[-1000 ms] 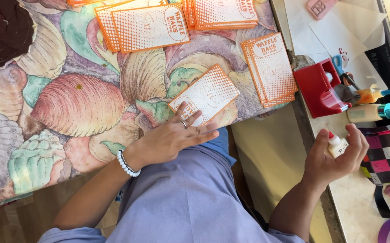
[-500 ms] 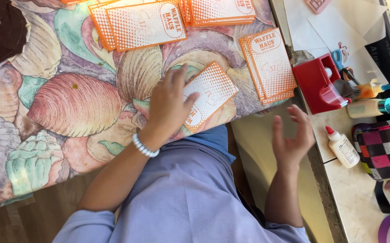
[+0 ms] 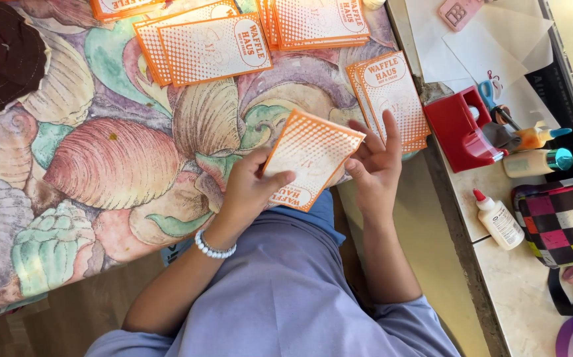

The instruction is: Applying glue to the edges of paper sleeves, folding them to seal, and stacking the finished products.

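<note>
Two hands hold one orange-and-white card (image 3: 309, 157) above the edge of the shell-patterned tabletop (image 3: 108, 165). Left hand (image 3: 250, 192), bead bracelet (image 3: 213, 248) at the wrist, pinches the card's lower edge, thumb on top. Right hand (image 3: 375, 162), fingers spread, seems to support its far side from behind. Similar cards (image 3: 213, 46) lie beyond; a glue bottle (image 3: 500, 220) stands well apart.

Bright daylight from the right, soft shadows, sharp focus
</note>
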